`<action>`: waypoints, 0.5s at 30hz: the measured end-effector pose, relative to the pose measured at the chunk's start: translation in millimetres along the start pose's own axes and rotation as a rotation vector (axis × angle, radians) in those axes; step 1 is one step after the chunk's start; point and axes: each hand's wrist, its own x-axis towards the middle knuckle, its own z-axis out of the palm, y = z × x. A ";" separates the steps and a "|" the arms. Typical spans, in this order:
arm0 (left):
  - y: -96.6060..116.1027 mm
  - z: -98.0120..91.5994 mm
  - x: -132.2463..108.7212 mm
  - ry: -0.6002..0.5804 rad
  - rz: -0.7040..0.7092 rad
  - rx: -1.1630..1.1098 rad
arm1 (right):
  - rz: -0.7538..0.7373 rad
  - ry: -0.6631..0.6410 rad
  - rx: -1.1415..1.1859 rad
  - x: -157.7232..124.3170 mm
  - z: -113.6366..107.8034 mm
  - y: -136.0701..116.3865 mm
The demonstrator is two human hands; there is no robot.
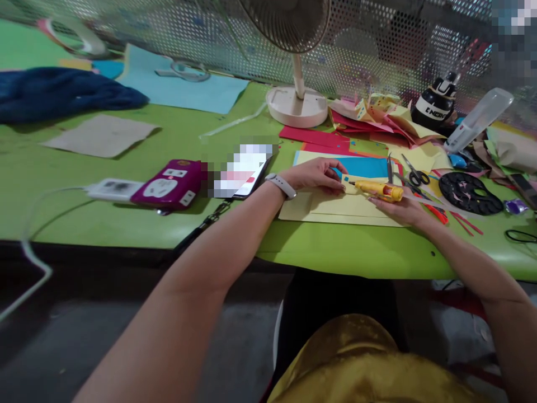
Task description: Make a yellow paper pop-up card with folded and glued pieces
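Observation:
My right hand (398,208) is closed around a yellow glue gun (380,190), its nozzle pointing left over a pale yellow sheet (335,210) on the green table (126,224). My left hand (314,173), with a grey watch (282,184) on the wrist, rests on the papers just left of the nozzle. Its fingers are curled and press a small yellow strip (350,180) beside a blue sheet (364,167).
Scissors (415,174), a black disc (470,193), red paper strips (457,219) and a heap of coloured paper (377,120) lie to the right. A fan's base (297,105) stands behind. A phone (247,176) and a purple power strip (170,183) lie left.

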 end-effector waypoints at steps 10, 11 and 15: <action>-3.8 -1.5 1.3 -0.026 0.044 0.001 | 0.172 -0.004 0.041 0.9 -1.3 -16.4; -3.6 -1.5 1.3 -0.025 0.042 0.001 | 0.179 0.000 0.037 0.4 -0.8 -15.2; -2.9 -1.5 1.6 -0.018 0.027 0.013 | 0.194 0.009 0.009 -1.4 -0.3 -16.2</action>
